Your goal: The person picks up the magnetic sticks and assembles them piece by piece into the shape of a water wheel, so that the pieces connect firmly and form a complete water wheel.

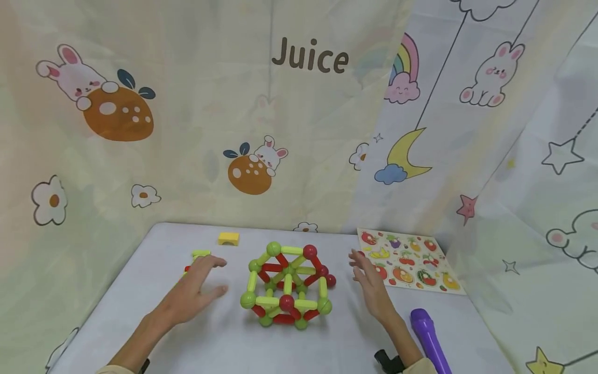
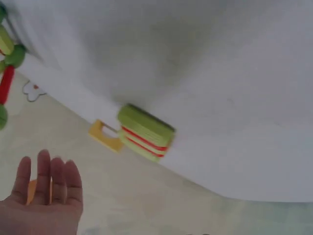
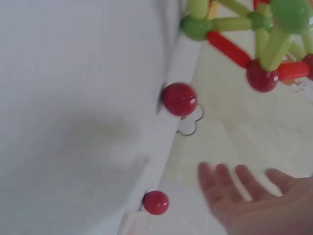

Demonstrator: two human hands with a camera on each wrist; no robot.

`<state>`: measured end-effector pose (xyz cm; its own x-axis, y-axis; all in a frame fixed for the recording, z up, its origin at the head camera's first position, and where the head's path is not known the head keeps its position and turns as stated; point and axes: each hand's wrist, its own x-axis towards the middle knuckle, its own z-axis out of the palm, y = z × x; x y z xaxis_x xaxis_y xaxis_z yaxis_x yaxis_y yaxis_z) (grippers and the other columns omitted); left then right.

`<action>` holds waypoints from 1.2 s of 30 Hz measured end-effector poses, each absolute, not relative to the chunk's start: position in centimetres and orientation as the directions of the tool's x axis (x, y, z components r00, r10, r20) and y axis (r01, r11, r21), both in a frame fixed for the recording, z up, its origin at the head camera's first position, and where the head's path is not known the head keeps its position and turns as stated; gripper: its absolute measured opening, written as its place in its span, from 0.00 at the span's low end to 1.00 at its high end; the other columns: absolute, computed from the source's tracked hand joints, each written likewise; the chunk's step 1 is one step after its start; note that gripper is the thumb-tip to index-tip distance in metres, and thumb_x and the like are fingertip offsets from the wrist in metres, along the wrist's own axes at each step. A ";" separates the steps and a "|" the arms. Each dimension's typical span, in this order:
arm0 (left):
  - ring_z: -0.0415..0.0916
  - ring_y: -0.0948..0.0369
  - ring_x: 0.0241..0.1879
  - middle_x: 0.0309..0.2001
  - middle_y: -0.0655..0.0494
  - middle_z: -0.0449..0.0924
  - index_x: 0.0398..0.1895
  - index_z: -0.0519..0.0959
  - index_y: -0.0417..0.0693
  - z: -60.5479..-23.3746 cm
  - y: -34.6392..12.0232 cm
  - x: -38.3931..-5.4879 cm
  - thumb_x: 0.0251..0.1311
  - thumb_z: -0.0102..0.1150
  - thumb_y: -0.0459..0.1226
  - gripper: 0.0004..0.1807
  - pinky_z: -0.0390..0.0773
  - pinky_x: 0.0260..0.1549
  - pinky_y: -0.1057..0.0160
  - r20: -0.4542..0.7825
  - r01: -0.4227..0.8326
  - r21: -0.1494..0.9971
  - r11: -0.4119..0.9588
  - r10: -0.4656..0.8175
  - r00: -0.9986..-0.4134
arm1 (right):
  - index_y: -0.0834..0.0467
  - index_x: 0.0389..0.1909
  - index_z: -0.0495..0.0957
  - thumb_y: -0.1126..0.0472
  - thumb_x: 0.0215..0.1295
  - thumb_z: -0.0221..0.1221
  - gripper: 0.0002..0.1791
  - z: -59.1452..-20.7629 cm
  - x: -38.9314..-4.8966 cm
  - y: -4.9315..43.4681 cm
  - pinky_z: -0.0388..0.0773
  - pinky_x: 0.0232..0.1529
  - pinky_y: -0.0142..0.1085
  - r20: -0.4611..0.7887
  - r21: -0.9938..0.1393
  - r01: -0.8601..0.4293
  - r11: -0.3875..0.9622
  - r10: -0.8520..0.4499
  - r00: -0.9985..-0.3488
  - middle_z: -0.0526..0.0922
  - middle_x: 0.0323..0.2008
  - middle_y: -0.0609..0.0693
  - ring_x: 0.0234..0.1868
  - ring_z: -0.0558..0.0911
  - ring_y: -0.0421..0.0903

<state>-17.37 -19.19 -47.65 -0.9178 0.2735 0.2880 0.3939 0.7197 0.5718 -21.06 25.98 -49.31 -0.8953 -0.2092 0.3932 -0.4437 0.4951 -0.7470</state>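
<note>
A framework of green and red balls joined by yellow-green and red sticks (image 1: 286,302) stands on the white table between my hands. My left hand (image 1: 189,293) hovers to its left, fingers spread and relaxed, holding nothing. Partly hidden behind that hand is a small pile of green and red sticks (image 2: 145,129), plainer in the left wrist view. My right hand (image 1: 372,288) is held to the right of the framework, apart from it, fingers loosely extended and free. Two loose red balls show in the right wrist view: a nearer ball (image 3: 179,99) and a farther ball (image 3: 156,202).
A yellow arch block (image 1: 228,239) sits near the table's back edge. At the back right lies a fruit picture board (image 1: 411,259). A purple toy microphone (image 1: 427,337) rests at the right front. Printed curtains (image 1: 187,119) hang behind and beside the table.
</note>
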 end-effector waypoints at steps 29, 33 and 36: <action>0.79 0.49 0.41 0.39 0.49 0.83 0.36 0.86 0.43 -51.4 -22.3 -17.0 0.48 0.79 0.21 0.16 0.73 0.34 0.51 0.352 0.338 0.003 0.941 0.315 -0.881 | 0.59 0.69 0.78 0.66 0.66 0.74 0.31 -50.9 -22.8 24.3 0.82 0.62 0.55 0.157 -0.521 -0.268 0.811 -0.217 -0.963 0.80 0.58 0.59 0.60 0.80 0.56; 0.81 0.51 0.43 0.38 0.54 0.82 0.35 0.85 0.46 -51.2 -21.3 -16.5 0.46 0.81 0.22 0.17 0.74 0.36 0.49 0.358 0.347 0.062 0.936 0.304 -0.883 | 0.58 0.68 0.79 0.66 0.66 0.74 0.30 -51.2 -22.9 23.9 0.83 0.62 0.54 0.147 -0.524 -0.264 0.810 -0.219 -0.965 0.80 0.58 0.58 0.60 0.80 0.55; 0.81 0.56 0.40 0.35 0.59 0.79 0.34 0.86 0.48 -50.7 -20.4 -16.2 0.43 0.83 0.21 0.19 0.79 0.37 0.50 0.368 0.379 0.170 0.909 0.298 -0.881 | 0.58 0.66 0.81 0.67 0.66 0.74 0.27 -51.5 -23.0 23.6 0.83 0.61 0.54 0.144 -0.531 -0.265 0.805 -0.222 -0.964 0.80 0.56 0.58 0.59 0.80 0.55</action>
